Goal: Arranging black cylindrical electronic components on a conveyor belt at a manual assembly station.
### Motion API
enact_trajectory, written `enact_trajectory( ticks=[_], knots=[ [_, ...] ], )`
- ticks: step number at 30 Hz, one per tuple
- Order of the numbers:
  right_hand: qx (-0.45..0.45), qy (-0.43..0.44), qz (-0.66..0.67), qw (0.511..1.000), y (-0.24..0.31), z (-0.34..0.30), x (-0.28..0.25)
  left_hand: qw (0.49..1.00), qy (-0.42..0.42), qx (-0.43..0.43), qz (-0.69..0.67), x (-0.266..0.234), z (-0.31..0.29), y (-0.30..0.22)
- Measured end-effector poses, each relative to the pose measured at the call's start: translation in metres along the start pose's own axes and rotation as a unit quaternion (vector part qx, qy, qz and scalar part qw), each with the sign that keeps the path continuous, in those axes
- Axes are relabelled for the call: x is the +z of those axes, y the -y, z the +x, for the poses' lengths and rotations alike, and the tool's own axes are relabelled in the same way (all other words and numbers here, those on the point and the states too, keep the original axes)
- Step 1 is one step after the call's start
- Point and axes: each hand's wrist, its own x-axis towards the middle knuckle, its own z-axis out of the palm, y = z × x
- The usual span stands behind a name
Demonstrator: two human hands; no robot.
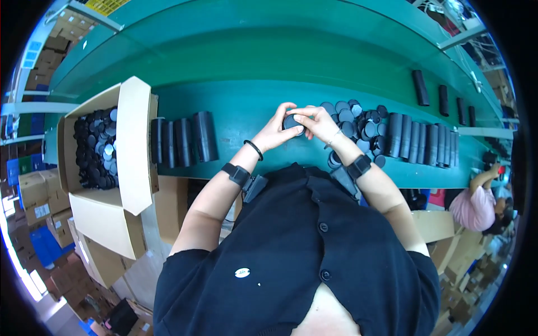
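Note:
Both hands meet over the bench in front of my chest, around a round black cap (291, 122). My left hand (274, 130) curls its fingers and thumb about the cap's left side. From the right, my right hand (319, 124) presses thumb and fingers onto the same cap. Whether a tube sits under it is hidden by the fingers. Just right of my right hand lies a loose heap of black round caps (358, 126). Beyond that heap stands a row of black tubes (417, 140). Several more black tubes (185, 141) are lined up left of my left hand.
At the left, an open cardboard box (136, 145) holds many black caps. The green bench (246, 95) has a raised back ledge, where more black tubes (420, 88) lie at the far right. A person in pink (473, 208) is at the right edge. Cartons (42, 196) are stacked at the left.

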Motion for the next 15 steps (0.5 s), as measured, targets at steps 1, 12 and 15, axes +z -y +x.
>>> enact_trajectory(
  ticks=[1, 12, 15],
  knots=[
    [-0.007, -0.009, 0.0, 1.0, 0.0, 0.005, -0.006, 1.0, 0.007, 0.006, 0.006, 0.001, 0.003, -0.001],
    [0.07, 0.014, 0.115, 0.991, -0.002, 0.01, 0.012, 0.991, -0.062, -0.037, -0.109, -0.005, -0.008, -0.002],
    [0.059, 0.042, 0.249, 0.966, -0.011, 0.006, 0.005, 0.944, -0.129, -0.06, -0.298, -0.011, -0.011, 0.003]
  ],
)
